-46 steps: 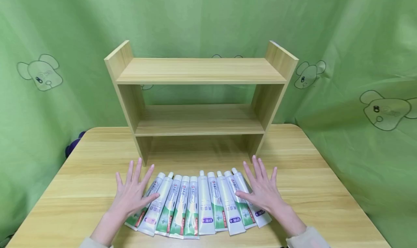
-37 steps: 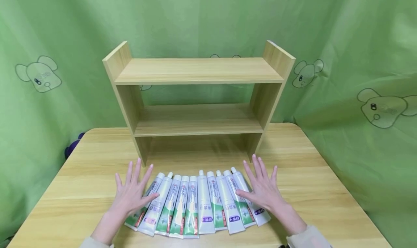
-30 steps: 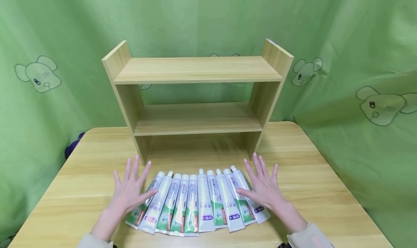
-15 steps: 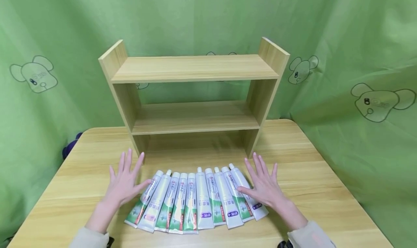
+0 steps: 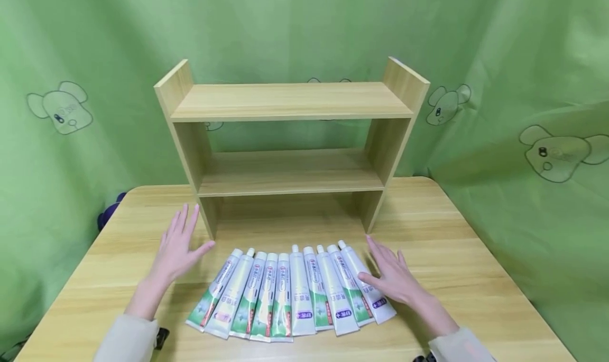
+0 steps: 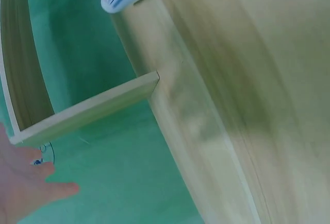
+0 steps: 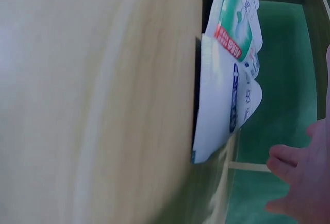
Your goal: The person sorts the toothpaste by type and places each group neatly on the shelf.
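My left hand [image 5: 174,251] and right hand [image 5: 395,278] are outstretched, empty. Toothpaste tubes [image 5: 300,290] fan across lower centre; I'd judge handling unstarted.

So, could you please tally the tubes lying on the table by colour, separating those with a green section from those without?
Tubes with a green section: 6
White tubes without green: 4
Total: 10 tubes
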